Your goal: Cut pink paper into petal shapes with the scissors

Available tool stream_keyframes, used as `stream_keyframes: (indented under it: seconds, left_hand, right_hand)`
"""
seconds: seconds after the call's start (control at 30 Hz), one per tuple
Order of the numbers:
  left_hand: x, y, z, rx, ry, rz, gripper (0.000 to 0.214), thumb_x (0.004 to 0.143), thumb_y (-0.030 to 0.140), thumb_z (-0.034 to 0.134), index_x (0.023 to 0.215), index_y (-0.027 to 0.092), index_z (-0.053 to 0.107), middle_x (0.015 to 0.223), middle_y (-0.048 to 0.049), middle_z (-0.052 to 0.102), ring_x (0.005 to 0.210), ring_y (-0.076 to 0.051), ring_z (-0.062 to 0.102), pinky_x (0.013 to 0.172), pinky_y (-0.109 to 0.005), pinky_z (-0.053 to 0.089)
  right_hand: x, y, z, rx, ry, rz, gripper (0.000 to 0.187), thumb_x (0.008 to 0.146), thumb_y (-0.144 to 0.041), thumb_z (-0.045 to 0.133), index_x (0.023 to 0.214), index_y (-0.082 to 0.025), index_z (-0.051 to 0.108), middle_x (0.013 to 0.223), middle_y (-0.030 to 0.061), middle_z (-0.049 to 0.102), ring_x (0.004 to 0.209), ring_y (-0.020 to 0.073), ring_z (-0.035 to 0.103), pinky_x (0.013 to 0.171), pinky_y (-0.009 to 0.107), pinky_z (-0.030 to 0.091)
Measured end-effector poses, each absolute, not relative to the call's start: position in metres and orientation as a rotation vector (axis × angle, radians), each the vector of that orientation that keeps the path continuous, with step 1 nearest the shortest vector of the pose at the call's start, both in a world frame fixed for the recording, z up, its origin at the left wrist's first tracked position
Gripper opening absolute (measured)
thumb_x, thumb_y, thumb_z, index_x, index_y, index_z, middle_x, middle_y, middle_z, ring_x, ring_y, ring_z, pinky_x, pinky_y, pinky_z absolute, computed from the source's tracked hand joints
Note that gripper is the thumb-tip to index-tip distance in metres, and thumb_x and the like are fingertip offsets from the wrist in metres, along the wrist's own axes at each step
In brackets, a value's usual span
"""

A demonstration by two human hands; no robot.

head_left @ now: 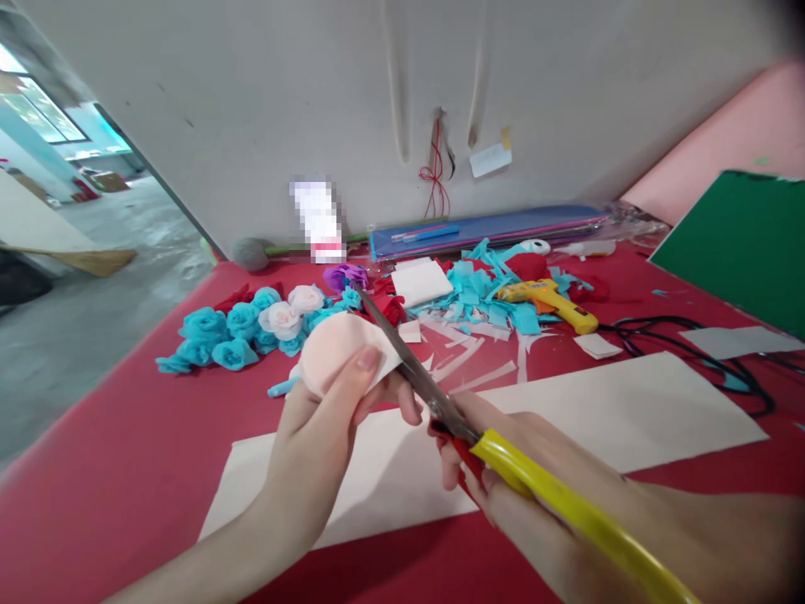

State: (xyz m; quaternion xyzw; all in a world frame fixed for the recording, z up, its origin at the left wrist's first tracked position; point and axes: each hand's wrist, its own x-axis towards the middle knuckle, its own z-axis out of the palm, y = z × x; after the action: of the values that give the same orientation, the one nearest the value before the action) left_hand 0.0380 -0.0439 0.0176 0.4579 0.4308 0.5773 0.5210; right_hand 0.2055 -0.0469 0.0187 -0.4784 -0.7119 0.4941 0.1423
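Daylight glares through a window at upper left as soft light covers the red counter. A diffuse shadow dims the pale paper; coarse pixels mask a white rectangle. Edges stretch; the upper-right corner darkens.

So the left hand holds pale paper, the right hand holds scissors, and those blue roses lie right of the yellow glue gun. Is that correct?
Not quite: in the head view, the blue roses lie left of the yellow glue gun. The left hand does hold pale paper, and the right hand scissors.
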Motion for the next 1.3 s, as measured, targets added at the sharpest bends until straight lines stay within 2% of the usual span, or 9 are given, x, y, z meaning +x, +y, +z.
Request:
stream_keyframes:
  seconds: [0.23,0.47,0.6,0.73,0.93,1.03,1.1,1.2,1.3]
  left_hand:
    - [0.039,-0.042,0.019,1.122,1.002,1.391,0.041,0.088,0.018,0.04,0.047,0.02,0.044,0.049,0.0029,0.052,0.056,-0.012,0.052,0.06,-0.021,0.044]
    - [0.039,-0.042,0.014,1.099,1.069,1.348,0.043,0.087,0.022,0.04,0.044,0.02,0.04,0.051,0.0001,0.055,0.057,-0.013,0.051,0.06,-0.023,0.042]
    - [0.039,-0.041,0.012,1.072,1.07,1.369,0.043,0.087,0.021,0.04,0.044,0.02,0.039,0.05,0.0002,0.053,0.059,-0.013,0.051,0.064,-0.023,0.042]
    - [0.039,-0.039,0.012,1.079,1.059,1.369,0.045,0.087,0.017,0.036,0.042,0.02,0.039,0.049,-0.001,0.053,0.059,-0.014,0.05,0.063,-0.024,0.042]
    - [0.038,-0.037,0.014,1.047,1.014,1.383,0.042,0.085,0.02,0.042,0.043,0.02,0.041,0.046,0.0018,0.043,0.057,-0.014,0.05,0.061,-0.024,0.043]
    - [0.037,-0.038,0.017,1.02,0.989,1.366,0.041,0.085,0.019,0.042,0.044,0.02,0.04,0.042,0.0027,0.037,0.053,-0.014,0.05,0.055,-0.024,0.043]
    - [0.036,-0.039,0.019,1.013,0.98,1.348,0.04,0.084,0.019,0.043,0.044,0.02,0.039,0.043,0.0015,0.042,0.052,-0.015,0.051,0.053,-0.026,0.043]
    - [0.034,-0.043,0.021,1.032,0.943,1.324,0.041,0.082,0.024,0.047,0.041,0.02,0.04,0.046,-0.0016,0.048,0.057,-0.018,0.053,0.059,-0.03,0.046]
    - [0.033,-0.046,0.023,1.041,0.922,1.333,0.041,0.08,0.028,0.049,0.04,0.019,0.047,0.044,-0.0008,0.045,0.055,-0.018,0.051,0.064,-0.033,0.047]
  right_hand:
    - [0.2,-0.041,0.03,-1.624,-2.203,1.416,0.02,0.073,-0.027,0.045,0.091,-0.024,0.053,0.076,0.0068,0.057,0.071,0.0228,0.056,0.068,0.039,0.044]
    - [0.205,-0.041,0.026,-1.56,-2.254,1.378,0.038,0.08,-0.057,0.025,0.095,-0.029,0.048,0.08,0.006,0.056,0.061,0.0209,0.055,0.053,0.034,0.04]
    - [0.202,-0.042,0.027,-1.597,-2.286,1.359,0.033,0.083,-0.054,0.028,0.09,-0.028,0.046,0.076,0.0038,0.054,0.056,0.0169,0.051,0.05,0.029,0.034]
    - [0.201,-0.039,0.026,-1.588,-2.274,1.301,0.037,0.082,-0.057,0.026,0.09,-0.028,0.048,0.075,0.0048,0.053,0.052,0.0156,0.048,0.045,0.026,0.025]
    - [0.205,-0.041,0.023,-1.525,-2.237,1.36,0.038,0.082,-0.057,0.031,0.087,-0.027,0.052,0.071,0.0039,0.051,0.049,0.0131,0.045,0.043,0.024,0.026]
    - [0.204,-0.048,0.017,-1.431,-2.096,1.429,0.035,0.083,-0.052,0.034,0.088,-0.023,0.054,0.072,0.0042,0.054,0.051,0.0122,0.046,0.044,0.023,0.031]
    - [0.203,-0.05,0.012,-1.361,-2.045,1.384,0.027,0.082,-0.042,0.037,0.09,-0.022,0.052,0.07,0.004,0.054,0.055,0.0135,0.049,0.048,0.024,0.036]
    - [0.202,-0.046,0.009,-1.243,-2.152,1.422,0.025,0.074,-0.03,0.043,0.098,-0.021,0.047,0.071,0.0037,0.058,0.061,0.0168,0.053,0.051,0.025,0.038]
    - [0.201,-0.041,0.014,-1.222,-2.22,1.599,0.03,0.068,-0.019,0.044,0.099,-0.021,0.043,0.075,0.0037,0.061,0.063,0.0169,0.056,0.051,0.024,0.039]
